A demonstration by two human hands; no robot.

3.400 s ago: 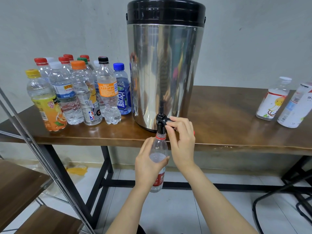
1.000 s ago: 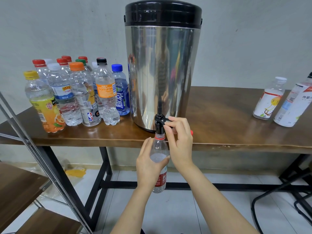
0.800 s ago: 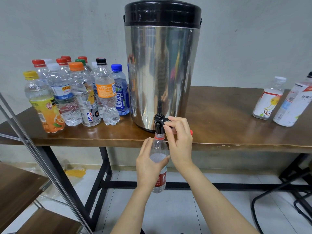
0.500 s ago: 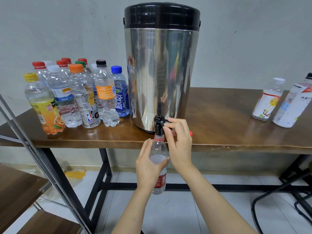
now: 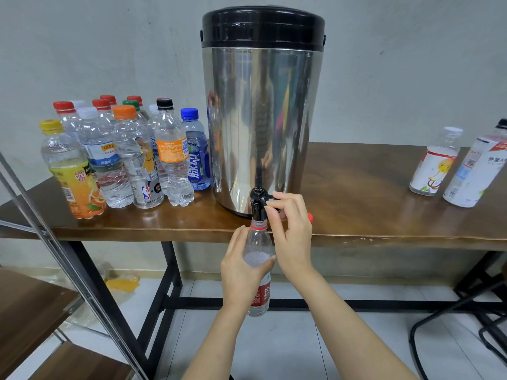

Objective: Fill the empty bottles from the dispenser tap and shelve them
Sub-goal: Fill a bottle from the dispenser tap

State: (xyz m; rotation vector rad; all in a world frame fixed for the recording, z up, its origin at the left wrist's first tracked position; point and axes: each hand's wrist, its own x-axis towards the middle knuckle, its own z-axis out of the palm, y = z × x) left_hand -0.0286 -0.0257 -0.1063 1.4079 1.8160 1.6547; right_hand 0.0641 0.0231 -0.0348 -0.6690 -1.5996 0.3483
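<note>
A tall steel dispenser (image 5: 262, 119) with a black lid stands on the wooden table (image 5: 356, 193). Its black tap (image 5: 258, 200) juts over the front edge. My left hand (image 5: 241, 267) grips a clear bottle (image 5: 259, 244) with a red label, held upright with its open neck right under the tap; water stands about at its shoulder. My right hand (image 5: 290, 229) pinches the tap lever. A red cap (image 5: 309, 216) peeks out behind my right hand; whether I hold it is unclear.
Several capped bottles (image 5: 123, 157) cluster left of the dispenser. Two white-labelled bottles (image 5: 436, 163) stand at the table's right end. A metal-framed shelf with wooden boards (image 5: 30, 305) is at the lower left. Black table legs and a chair base lie below.
Both hands have kept their hold on bottle and tap. The water level in the bottle has risen slightly. The view has shifted a little.
</note>
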